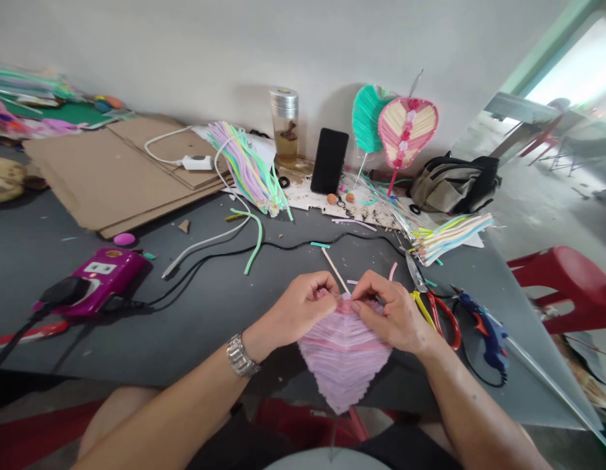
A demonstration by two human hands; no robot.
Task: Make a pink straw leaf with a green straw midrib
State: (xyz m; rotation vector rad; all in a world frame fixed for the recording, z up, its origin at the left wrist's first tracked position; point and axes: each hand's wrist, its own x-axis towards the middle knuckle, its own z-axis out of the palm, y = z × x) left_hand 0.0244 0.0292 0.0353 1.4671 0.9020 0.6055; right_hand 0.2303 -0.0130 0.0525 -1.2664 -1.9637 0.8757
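A lilac and pink pipe-cleaner fan [345,359] hangs over the front edge of the table, its pointed end towards me. My left hand [307,307], with a metal watch on the wrist, pinches its top edge left of the middle. Close beside it, my right hand [394,310] pinches the same edge, thumb and forefinger pressed together. Between the hands a pale thin strip [336,271] sticks up from the fan's top. The fingers hide part of that edge. Scissors [433,313] with red and yellow handles lie just right of my right hand.
A blue glue gun [486,329] lies at the right. A purple power socket box [100,281] and cardboard sheets [121,170] are at the left. Pipe-cleaner bundles [249,170], a phone [329,160], a bottle [285,127] and a finished heart-shaped fan [408,130] stand or lie behind.
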